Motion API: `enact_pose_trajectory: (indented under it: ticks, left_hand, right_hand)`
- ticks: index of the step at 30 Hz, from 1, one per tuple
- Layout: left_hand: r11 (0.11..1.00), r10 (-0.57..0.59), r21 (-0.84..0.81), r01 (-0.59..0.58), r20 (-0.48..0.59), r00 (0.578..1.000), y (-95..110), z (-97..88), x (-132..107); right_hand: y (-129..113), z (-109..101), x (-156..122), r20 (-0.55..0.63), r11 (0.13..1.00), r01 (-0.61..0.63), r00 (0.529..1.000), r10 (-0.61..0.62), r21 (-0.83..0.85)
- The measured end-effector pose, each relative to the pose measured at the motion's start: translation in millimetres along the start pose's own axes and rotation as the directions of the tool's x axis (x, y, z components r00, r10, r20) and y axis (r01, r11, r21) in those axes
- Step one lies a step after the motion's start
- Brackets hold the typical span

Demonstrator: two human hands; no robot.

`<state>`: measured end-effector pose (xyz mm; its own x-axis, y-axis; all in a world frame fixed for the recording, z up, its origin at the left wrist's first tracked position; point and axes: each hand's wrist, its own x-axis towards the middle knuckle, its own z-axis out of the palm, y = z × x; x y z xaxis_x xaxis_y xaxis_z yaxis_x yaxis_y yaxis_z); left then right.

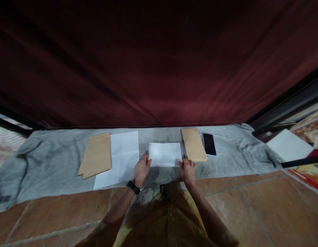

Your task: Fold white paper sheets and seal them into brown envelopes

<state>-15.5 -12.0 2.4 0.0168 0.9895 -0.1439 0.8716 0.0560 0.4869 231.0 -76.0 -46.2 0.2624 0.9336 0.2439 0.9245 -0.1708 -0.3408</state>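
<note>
A folded white sheet of paper point(165, 154) lies on the grey cloth point(226, 157) right in front of me. My left hand point(141, 169), with a black wristband, pinches its near left corner. My right hand point(188, 170) pinches its near right corner. To the left lie a larger unfolded white sheet point(121, 157) and a brown envelope point(96, 155). A second brown envelope point(193, 144) lies just right of the folded sheet.
A black phone point(209, 144) lies screen up beside the right envelope. A dark red curtain point(159, 68) hangs behind the cloth. A white sheet point(289, 144) and coloured printed material sit at the far right. Brown floor tiles point(251, 209) run under me.
</note>
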Motion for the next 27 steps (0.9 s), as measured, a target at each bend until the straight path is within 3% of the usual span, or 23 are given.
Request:
enact_pose_trajectory:
  ticks: [9,19,27]
  left_hand:
    - [0.997,-0.077,-0.008,0.077,-0.012,0.997,4.5,1.2,5.9]
    - [0.986,-0.146,0.081,0.148,-0.03,0.989,18.4,-2.0,3.3]
    - [0.986,-0.118,0.116,0.121,-0.035,0.992,23.2,-3.0,1.6]
  right_hand:
    - [-7.0,1.8,-0.4,-0.031,0.998,-0.046,0.998,0.047,0.038]
    - [-12.6,1.9,3.2,-0.077,0.999,0.05,0.996,-0.048,0.015]
    - [-15.5,1.2,6.3,0.008,0.999,0.013,1.0,-0.013,-0.035]
